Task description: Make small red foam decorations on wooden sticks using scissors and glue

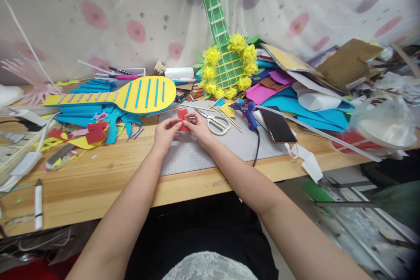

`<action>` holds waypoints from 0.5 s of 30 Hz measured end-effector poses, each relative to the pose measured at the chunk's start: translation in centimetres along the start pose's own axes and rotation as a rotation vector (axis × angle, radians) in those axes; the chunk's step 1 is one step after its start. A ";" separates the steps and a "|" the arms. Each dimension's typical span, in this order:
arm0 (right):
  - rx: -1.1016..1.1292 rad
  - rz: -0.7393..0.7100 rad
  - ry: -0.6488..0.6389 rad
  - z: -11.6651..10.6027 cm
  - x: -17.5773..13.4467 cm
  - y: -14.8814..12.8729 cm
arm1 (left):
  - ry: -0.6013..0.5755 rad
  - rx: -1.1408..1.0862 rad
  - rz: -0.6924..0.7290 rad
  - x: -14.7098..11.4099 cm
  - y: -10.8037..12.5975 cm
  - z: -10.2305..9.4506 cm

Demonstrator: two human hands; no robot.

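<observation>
A small piece of red paper (pixel 182 114) is pinched between my two hands, above a grey cutting mat (pixel 183 159). My left hand (pixel 166 133) grips its left side with thumb and fingertips. From the right, my right hand (pixel 199 129) pinches the same piece, hiding part of it. White-handled scissors (pixel 218 124) lie just right of my right hand, touching the mat. Farther right rests a blue glue gun (pixel 247 113) with a black cord. Thin wooden sticks (pixel 231 121) lie beside the scissors.
A yellow paper guitar shape (pixel 147 95) lies at back left. Behind stands a green guitar (pixel 218 30) ringed with yellow flowers. A phone (pixel 278 124), a long clear glue stick (pixel 321 133) and a paper pile (pixel 302 105) occupy the right. Red scraps (pixel 96 133) and a marker (pixel 38 205) lie left.
</observation>
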State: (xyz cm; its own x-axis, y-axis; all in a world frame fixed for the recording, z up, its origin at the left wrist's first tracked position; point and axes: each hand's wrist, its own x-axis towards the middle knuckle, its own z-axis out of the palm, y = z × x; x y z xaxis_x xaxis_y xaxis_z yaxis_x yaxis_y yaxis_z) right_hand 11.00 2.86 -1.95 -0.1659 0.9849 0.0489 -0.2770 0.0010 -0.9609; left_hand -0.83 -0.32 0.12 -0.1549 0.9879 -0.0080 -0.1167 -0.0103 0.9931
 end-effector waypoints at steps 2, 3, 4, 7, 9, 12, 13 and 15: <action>-0.016 0.000 0.004 0.0 0.0 0.0 | -0.003 -0.004 -0.010 0.1 -0.1 0.0; -0.025 0.004 0.006 -0.1 0.0 0.0 | -0.002 -0.009 -0.016 0.1 -0.1 0.0; -0.036 0.006 0.010 -0.1 0.0 0.0 | 0.000 -0.014 -0.024 0.1 -0.1 0.0; -0.069 -0.008 0.025 0.0 0.0 0.2 | 0.004 -0.039 -0.058 0.0 0.0 0.1; -0.095 -0.029 0.036 0.1 0.0 0.2 | -0.001 -0.052 -0.084 0.0 0.1 0.0; -0.114 -0.039 -0.007 -0.1 -0.1 -0.3 | -0.021 -0.076 -0.106 0.0 0.2 -0.2; -0.113 -0.036 -0.041 -0.4 -0.1 -0.7 | -0.037 -0.088 -0.108 0.1 0.3 -0.4; -0.112 -0.033 -0.133 -1.1 -0.2 -1.7 | -0.086 -0.120 -0.113 0.2 0.5 -0.8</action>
State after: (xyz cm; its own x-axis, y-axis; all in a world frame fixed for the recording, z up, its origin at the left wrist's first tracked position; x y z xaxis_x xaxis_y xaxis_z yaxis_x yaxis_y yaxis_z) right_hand 12.49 2.85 -0.63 -0.2844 0.9524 0.1096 -0.1785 0.0597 -0.9821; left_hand -1.71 -0.26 0.49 -0.0504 0.9934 -0.1032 -0.2455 0.0878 0.9654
